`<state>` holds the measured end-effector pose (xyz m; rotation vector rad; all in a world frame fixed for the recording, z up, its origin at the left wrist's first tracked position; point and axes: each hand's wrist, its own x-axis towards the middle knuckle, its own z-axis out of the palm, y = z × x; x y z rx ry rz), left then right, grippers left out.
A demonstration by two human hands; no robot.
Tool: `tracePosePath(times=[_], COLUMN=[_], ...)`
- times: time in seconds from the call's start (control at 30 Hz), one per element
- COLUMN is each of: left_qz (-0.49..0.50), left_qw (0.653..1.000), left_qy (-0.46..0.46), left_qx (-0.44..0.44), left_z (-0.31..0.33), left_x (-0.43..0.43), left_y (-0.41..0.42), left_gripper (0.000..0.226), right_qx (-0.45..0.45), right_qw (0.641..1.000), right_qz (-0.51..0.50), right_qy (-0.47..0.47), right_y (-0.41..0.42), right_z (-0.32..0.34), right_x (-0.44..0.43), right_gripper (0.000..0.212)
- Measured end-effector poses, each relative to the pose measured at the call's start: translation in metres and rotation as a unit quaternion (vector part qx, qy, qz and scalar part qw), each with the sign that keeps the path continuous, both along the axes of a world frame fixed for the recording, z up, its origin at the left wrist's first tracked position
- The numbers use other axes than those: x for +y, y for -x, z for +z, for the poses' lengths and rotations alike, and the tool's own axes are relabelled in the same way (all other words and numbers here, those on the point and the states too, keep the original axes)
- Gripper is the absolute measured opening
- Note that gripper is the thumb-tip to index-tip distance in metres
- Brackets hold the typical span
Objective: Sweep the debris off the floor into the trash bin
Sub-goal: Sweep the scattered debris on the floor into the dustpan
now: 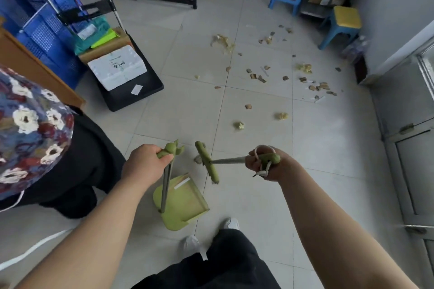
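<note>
"What have the hands got hold of?"

"The left hand (145,162) is clenched round the green top of the dustpan's handle. The dustpan (185,204) hangs low, near the person's shoes, with a white strip (182,183) lying in it. Whether it touches the floor (270,206), I can't tell."

"And the other one?"

"The right hand (267,163) grips the green end of the broom, a white cord looped over its fingers. The broom head (206,162) is between the two hands, just beyond the dustpan's mouth."

"Where's the mess?"

"The debris (258,77) is brown scraps and crumpled yellowish bits, scattered over the tiles far and to the right, before the yellow-topped stool (345,21). Two lumps lie nearer, a little past the broom head."

"Anything else about?"

"A black cart (133,96) loaded with boxes on the left, a blue crate (35,19) behind it, and someone in a flowered top (28,124) at the near left."
</note>
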<state>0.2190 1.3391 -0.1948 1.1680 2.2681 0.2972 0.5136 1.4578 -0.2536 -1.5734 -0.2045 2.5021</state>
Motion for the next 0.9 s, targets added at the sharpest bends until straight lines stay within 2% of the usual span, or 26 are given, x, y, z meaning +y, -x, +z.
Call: tracePosePath(times=[0.17, 0.3, 0.33, 0.47, 0.67, 0.77, 0.9], left_qz=[0.018, 0.038, 0.044, 0.063, 0.09, 0.082, 0.082], left_qw=[1.0, 0.999, 0.998, 0.996, 0.993, 0.993, 0.994], left_qy=[0.022, 0.035, 0.039, 0.061, 0.067, 0.059, 0.047], left_qx=[0.012, 0.009, 0.006, 0.013, 0.043, 0.057, 0.054], left_z=[-0.009, -0.016, -0.018, -0.022, -0.02, -0.018, -0.018], left_x=[-0.012, -0.008, -0.005, 0.013, 0.064, 0.095, 0.136], left_y=[0.006, 0.004, 0.002, -0.011, -0.05, -0.075, -0.105], left_gripper=[0.023, 0.022, 0.022, 0.022, 0.028, 0.027, 0.024], right_qx=[0.024, 0.026, 0.018, -0.017, -0.048, -0.102, -0.147], right_qw=[0.996, 0.983, 0.982, 0.976, 0.984, 0.988, 0.981], right_qz=[0.086, 0.18, 0.188, 0.215, 0.174, 0.111, 0.107], right_qy=[0.001, -0.014, -0.007, -0.001, -0.01, -0.024, -0.068], right_y=[0.018, 0.032, 0.034, 0.032, -0.011, -0.034, -0.065], right_z=[-0.021, -0.042, -0.046, -0.057, -0.069, -0.066, -0.058], right_x=[0.003, 0.02, 0.027, 0.068, 0.164, 0.208, 0.255], right_gripper=[0.023, 0.051, 0.052, 0.026, 0.022, 0.026, 0.021])
